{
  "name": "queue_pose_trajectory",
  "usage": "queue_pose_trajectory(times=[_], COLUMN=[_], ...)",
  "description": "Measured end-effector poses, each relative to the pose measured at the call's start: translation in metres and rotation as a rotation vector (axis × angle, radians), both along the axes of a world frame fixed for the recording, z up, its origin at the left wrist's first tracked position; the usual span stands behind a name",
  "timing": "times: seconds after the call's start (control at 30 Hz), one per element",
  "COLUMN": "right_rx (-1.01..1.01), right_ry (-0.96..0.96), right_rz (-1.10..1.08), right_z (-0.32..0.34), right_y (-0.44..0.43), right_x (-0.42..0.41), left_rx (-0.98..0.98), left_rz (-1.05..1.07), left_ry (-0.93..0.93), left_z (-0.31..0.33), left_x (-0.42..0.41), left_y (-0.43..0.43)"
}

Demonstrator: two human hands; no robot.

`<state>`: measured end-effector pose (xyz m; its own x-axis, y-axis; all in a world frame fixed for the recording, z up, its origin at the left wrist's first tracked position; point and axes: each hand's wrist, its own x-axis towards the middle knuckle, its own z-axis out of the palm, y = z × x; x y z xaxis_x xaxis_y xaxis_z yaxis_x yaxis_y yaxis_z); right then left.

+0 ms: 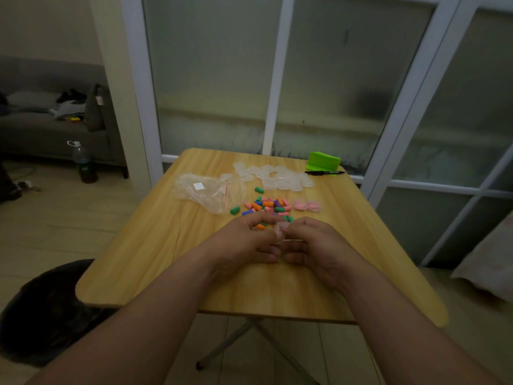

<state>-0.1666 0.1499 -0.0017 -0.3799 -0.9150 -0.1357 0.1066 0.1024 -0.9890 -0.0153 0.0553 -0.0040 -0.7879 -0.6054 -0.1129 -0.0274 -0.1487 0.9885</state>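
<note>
Smooth wood-grain on the table (pixel 172 245), dull grey metal in its legs (pixel 222 346), crinkled glossy clear plastic in the bag (pixel 208 190), clear stiff plastic in the held case (pixel 289 240) and the pile of cases (pixel 280 177) near the far edge, matt foam in the earplugs (pixel 268 205).

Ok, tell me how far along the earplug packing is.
Done: two filled cases of pink earplugs sit right of the pile. In hand: the left hand and right hand pinch one clear case between them. Left: most colored foam earplugs lie loose, with many empty cases behind them.
</note>
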Motion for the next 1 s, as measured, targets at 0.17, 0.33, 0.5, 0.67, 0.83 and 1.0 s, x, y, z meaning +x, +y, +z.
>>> queue_pose_trajectory(times=[0.17, 0.33, 0.5, 0.67, 0.83, 1.0], right_rx=[0.017, 0.026, 0.011, 0.018, 0.019, 0.014], right_ry=[-0.012, -0.002, 0.080, 0.127, 0.081, 0.568], right_rz=[0.007, 0.010, -0.040, -0.101, -0.195, -0.260], right_z=[-0.001, -0.001, -0.003, -0.005, -0.005, -0.005], right_y=[0.001, 0.002, -0.001, -0.002, -0.003, -0.003], right_x=[-0.002, -0.002, -0.002, -0.004, -0.006, -0.008], left_rx=[0.008, 0.005, -0.006, 0.051, 0.191, 0.269], left_rz=[0.007, 0.008, 0.030, 0.060, 0.125, 0.131], left_ry=[-0.004, 0.001, -0.002, -0.002, 0.077, 0.069], left_z=[0.000, 0.001, -0.002, 0.000, -0.001, -0.002], left_x=[0.000, -0.001, -0.002, -0.002, -0.004, -0.009], left_y=[0.000, 0.001, 0.000, 0.000, 0.000, 0.012])
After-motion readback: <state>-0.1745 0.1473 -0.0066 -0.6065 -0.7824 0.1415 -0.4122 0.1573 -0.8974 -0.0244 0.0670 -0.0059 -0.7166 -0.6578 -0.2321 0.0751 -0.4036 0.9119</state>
